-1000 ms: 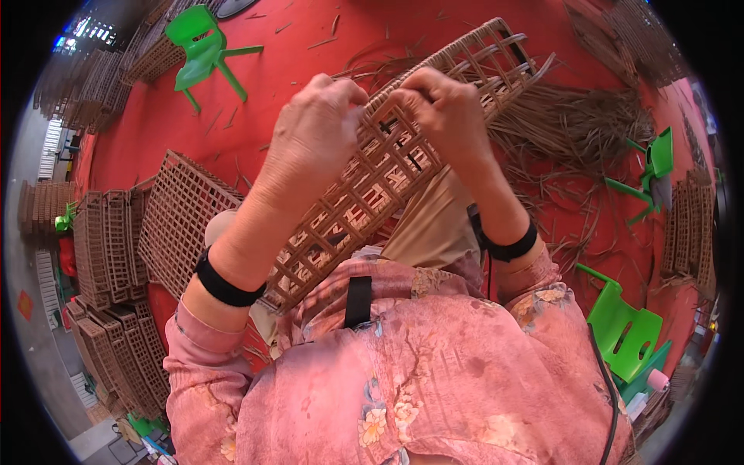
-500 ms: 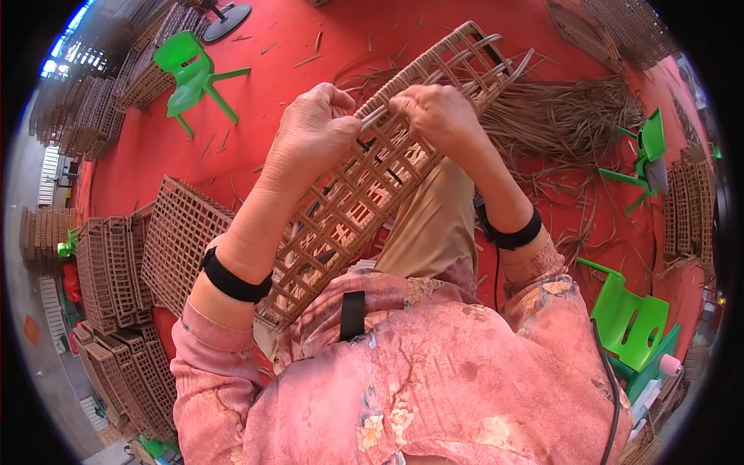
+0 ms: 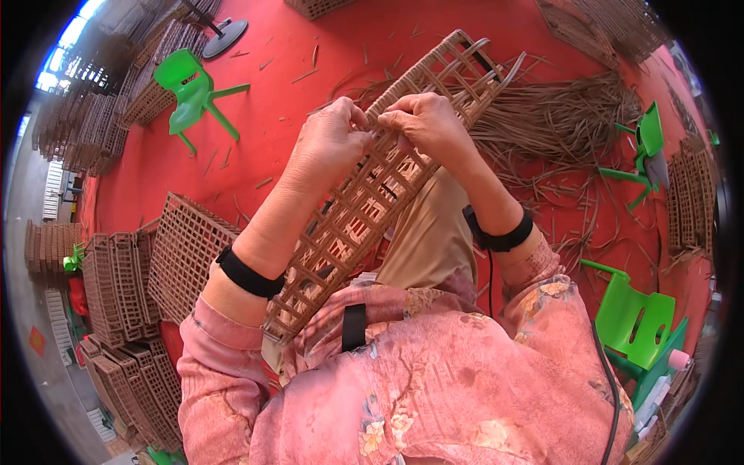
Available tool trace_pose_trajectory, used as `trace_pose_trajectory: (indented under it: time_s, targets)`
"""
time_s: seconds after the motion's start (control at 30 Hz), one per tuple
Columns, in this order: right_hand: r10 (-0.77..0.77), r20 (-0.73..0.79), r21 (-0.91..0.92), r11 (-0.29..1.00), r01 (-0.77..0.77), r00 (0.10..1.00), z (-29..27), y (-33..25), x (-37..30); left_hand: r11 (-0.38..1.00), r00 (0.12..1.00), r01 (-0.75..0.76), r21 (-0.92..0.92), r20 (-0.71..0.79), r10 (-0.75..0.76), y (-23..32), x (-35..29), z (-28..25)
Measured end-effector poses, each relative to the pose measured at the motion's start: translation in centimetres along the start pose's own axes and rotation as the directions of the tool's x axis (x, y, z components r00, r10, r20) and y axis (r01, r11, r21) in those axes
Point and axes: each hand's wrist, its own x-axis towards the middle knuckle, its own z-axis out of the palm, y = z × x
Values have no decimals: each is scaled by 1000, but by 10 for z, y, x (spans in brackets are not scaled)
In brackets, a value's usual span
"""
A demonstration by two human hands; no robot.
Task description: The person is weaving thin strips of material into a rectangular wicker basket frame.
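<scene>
A long brown woven basket point(image 3: 353, 221) with an open lattice lies tilted across my lap, its far end up to the right. Over its upper rim both my hands work close together. My left hand point(image 3: 329, 147) pinches at the rim, thumb and fingers closed; a strand there is mostly hidden by the fingers. Just right of it, my right hand point(image 3: 426, 128) is also pinched at the rim, its fingertips nearly meeting the left ones. Beyond the right hand the rim point(image 3: 422, 70) is tightly wrapped, and loose strand ends stick out at the far corner.
A heap of loose brown strips point(image 3: 562, 116) spreads over the red floor point(image 3: 271, 101) at the right. Green chairs stand at the far left point(image 3: 190, 93) and near right point(image 3: 635, 318). Stacked lattice baskets point(image 3: 116, 287) line the left side. A cable point(image 3: 490, 283) hangs from my right wristband.
My right hand has moved left and slightly down along the rim, closer to my left hand. The view has shifted a little; the basket stays across my lap.
</scene>
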Motion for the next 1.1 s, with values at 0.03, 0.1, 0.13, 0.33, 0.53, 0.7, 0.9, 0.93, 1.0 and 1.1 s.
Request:
trace_pose_trajectory:
  time_s: [0.03,0.1,0.13,0.33,0.53,0.7,0.9,0.93,1.0,1.1]
  targets:
    - [3,-7,0,1000,-3,1000,1,7,1,999,1000,-20,26,-2,20,7,-1,1]
    - [-265,-220,-113,963,245,939,2,22,6,998,999,-47,51,3,47,16,1,2]
    - [-263,-222,-114,963,243,939,-3,20,7,973,981,-154,170,-94,172,18,3,1]
    - [-507,-500,-340,861,379,702,-48,-1,10,947,954,-298,-121,-1,300,34,44,-2]
    - [-250,-314,-122,967,223,916,-60,7,22,867,991,8,-497,123,62,24,60,10]
    - [-284,-142,-436,878,198,948,-49,40,33,996,999,31,-86,16,-30,15,64,8]
    - [-22,157,-544,833,105,987,-58,14,52,999,999,42,-22,9,-42,27,67,13]
    - [-7,186,-430,898,88,983,-58,16,55,995,997,79,-61,27,-77,34,63,13]
    - [-4,158,-194,980,35,987,-61,20,55,991,997,49,-122,61,-41,25,69,21]
    - [-56,-52,-3,998,56,997,-54,31,50,982,994,46,-181,105,-28,28,71,25]
